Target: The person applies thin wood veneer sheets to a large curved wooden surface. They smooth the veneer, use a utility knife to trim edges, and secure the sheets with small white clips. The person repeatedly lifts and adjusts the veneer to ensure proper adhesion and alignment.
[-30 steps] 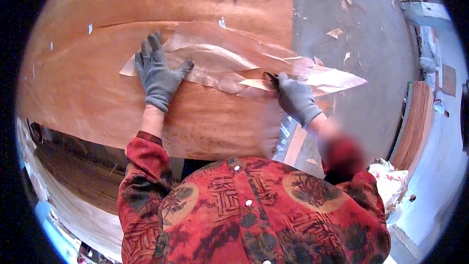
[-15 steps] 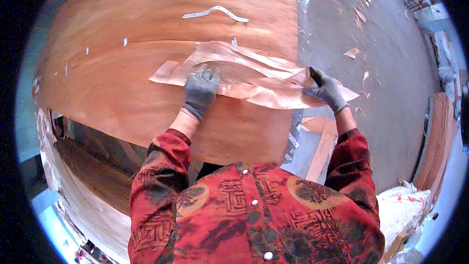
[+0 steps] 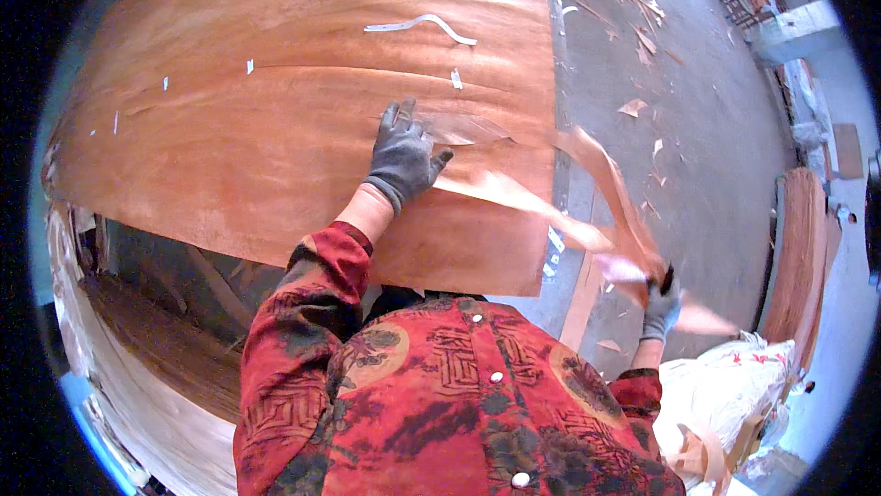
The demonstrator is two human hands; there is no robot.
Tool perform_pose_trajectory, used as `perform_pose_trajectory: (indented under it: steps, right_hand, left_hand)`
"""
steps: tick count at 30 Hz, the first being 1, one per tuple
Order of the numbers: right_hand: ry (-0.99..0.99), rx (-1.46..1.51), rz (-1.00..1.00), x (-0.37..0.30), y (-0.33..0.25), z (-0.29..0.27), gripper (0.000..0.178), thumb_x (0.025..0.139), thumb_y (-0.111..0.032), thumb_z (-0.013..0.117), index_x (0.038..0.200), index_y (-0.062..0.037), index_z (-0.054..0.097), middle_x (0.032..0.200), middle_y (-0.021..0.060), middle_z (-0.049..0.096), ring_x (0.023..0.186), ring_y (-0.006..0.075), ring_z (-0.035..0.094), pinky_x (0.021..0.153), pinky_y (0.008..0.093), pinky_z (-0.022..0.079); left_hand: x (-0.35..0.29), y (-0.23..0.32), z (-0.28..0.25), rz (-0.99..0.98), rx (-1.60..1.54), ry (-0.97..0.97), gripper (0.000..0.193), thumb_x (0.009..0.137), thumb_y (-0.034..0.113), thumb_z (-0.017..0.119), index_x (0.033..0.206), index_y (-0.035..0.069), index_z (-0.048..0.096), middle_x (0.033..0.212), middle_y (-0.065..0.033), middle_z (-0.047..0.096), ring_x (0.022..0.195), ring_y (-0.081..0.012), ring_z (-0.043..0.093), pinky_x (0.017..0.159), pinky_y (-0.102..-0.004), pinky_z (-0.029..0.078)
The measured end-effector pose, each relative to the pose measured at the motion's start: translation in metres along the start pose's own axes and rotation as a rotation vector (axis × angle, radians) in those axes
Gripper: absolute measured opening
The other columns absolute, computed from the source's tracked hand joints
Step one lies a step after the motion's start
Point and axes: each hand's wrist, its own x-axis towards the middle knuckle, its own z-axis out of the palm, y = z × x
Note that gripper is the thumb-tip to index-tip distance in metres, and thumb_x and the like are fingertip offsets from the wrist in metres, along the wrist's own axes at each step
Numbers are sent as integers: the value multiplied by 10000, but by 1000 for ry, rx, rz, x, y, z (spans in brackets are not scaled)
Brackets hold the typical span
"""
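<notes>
Right grip [image 3: 661, 313] holds loose veneer [image 3: 628, 218] over brown sheet [image 3: 275, 156] and littered grey floor [image 3: 711, 138].

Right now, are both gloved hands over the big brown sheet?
No: the left hand is over the brown sheet, but the right hand is out past its right edge, holding loose strips.

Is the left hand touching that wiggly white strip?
Apart: the head view shows brown sheet between the left hand and the wiggly white strip.
</notes>
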Motion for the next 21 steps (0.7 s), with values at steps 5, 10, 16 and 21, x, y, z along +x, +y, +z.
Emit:
perform_pose_trajectory:
  steps: [5, 10, 16, 21]
  right_hand:
    - [-627, -537, 457, -119, 86, -51, 648, 688, -254, 692, 1236, 17, 478, 1250, 230, 499, 1102, 360, 527, 910, 396, 433]
    - [-447, -548, -34, -114, 17, -5, 439, 814, -116, 510, 1251, -78, 488, 1227, 193, 520, 1108, 377, 494, 952, 413, 384]
    - [-265, 243, -552, -44, -282, 79, 428, 817, -65, 482, 1244, -92, 490, 1146, 211, 514, 1090, 362, 466, 927, 395, 400]
    - [-298, 331, -661, -1, -399, 160, 358, 818, -125, 537, 1167, -46, 522, 1115, 220, 515, 1024, 390, 498, 856, 424, 434]
  left_hand:
    - [-8, -7, 4, 6, 18, -108, 488, 785, 427, 572, 1085, 42, 597, 1159, -153, 560, 1161, -330, 453, 996, -470, 280]
    - [-9, -10, 5, 62, -9, -43, 478, 758, 397, 599, 1080, 43, 591, 1073, -138, 574, 1087, -320, 484, 957, -475, 317]
    - [-16, -19, 20, 120, -22, 50, 480, 750, 370, 599, 1096, 38, 569, 1084, -146, 543, 1074, -326, 471, 946, -485, 327]
    - [-18, -21, 21, 124, -60, 128, 465, 767, 345, 572, 1113, 35, 564, 1145, -174, 518, 1101, -357, 459, 933, -508, 352]
